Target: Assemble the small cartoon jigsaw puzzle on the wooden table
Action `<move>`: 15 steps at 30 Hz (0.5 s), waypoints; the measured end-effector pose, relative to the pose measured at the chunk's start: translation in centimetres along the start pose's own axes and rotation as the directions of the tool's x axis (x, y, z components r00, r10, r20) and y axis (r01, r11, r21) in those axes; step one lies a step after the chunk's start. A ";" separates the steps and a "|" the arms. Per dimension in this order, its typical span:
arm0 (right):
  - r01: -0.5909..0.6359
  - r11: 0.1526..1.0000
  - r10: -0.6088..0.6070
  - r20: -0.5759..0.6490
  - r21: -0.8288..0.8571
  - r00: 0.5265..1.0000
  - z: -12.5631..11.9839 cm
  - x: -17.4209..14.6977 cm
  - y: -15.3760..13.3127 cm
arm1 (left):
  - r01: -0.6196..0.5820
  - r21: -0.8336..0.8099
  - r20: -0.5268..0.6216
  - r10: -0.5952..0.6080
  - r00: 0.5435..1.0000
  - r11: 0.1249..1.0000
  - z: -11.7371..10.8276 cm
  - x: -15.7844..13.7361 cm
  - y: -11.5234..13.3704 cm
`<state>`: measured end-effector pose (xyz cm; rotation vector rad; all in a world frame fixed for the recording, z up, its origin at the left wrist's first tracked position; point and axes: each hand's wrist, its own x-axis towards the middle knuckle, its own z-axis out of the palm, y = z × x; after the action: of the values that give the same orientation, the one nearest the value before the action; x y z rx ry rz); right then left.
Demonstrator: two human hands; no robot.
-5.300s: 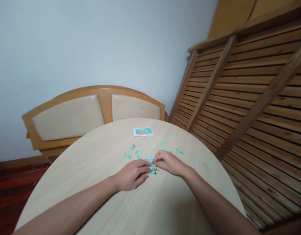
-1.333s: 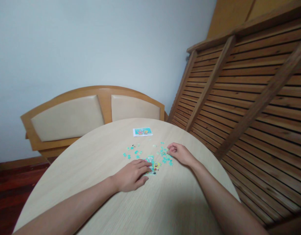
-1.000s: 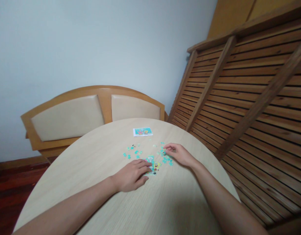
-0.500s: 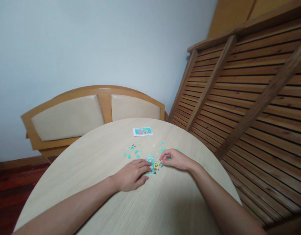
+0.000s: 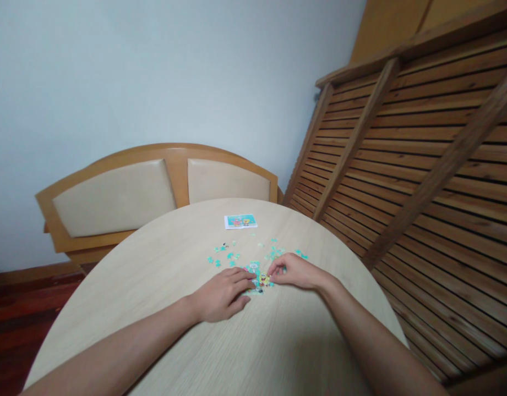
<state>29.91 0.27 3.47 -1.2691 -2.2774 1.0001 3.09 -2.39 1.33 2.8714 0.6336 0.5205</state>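
Puzzle, partly joined and mostly teal, lies flat on the pale, round table between your two hands, right under the fingertips of the left one. Your left hand is palm down, its fingers stretched out and loosely spread, the tips pressing on the left part of the joined section and covering some of it; it grasps nothing. Your right hand comes in from the other side, thumb and forefinger brought together in a pinch at the right edge of the puzzle, just beside a yellow figure printed on it. Whether a piece is caught between those two fingertips is too small to tell.

Just beyond the knuckles of your right hand lies a cluster of loose teal pieces, and a little farther to its right sit a few more teal pieces. Ahead of your left hand, scattered loose pieces spread across the tabletop, one of them with a dark patch. Farther ahead of both hands, past all the pieces, a white-edged card shows a teal picture with a pink figure and a yellow one.

Well beyond your left hand, past the table's far edge, stands a wooden headboard with cream panels. To the right of your right hand, slatted wood leans at a slant.
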 end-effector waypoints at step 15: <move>0.022 0.999 -0.022 -0.003 -0.033 1.000 0.4 0.0 -0.1 | -0.002 -0.004 0.000 0.002 1.000 1.000 -0.1 0.1 0.1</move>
<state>29.64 0.13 3.26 -1.2550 -2.3092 0.9555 3.17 -2.44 1.52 2.8691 0.6289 0.5218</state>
